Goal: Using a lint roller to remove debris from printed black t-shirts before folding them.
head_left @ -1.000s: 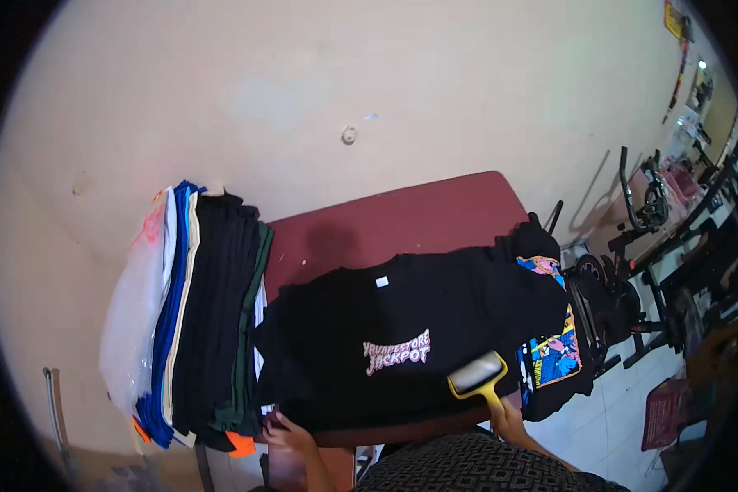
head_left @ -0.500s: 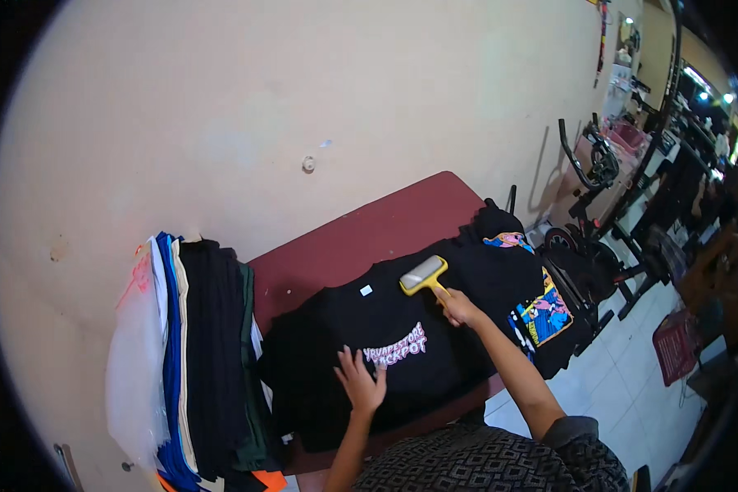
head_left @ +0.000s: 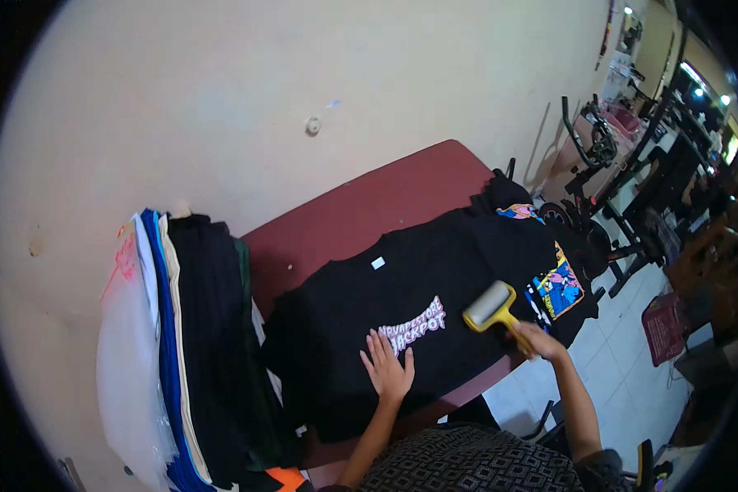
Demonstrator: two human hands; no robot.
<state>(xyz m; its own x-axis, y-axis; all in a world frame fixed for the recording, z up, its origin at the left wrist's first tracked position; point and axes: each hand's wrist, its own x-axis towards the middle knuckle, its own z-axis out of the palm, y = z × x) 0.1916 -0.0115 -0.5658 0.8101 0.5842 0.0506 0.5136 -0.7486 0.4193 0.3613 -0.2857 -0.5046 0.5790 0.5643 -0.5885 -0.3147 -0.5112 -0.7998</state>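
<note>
Right fingers (head_left: 528, 330) round yellow-handled roller (head_left: 490, 305); left fingers (head_left: 379, 348) spread on black T-shirt (head_left: 418, 266); garment stack (head_left: 211, 344) at left.

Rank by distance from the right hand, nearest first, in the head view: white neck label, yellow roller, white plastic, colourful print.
1. Yellow roller: held in the right hand.
2. Colourful print: just beyond that hand.
3. White neck label: left, on the black shirt.
4. White plastic: far left, beside stacked clothes.
</note>
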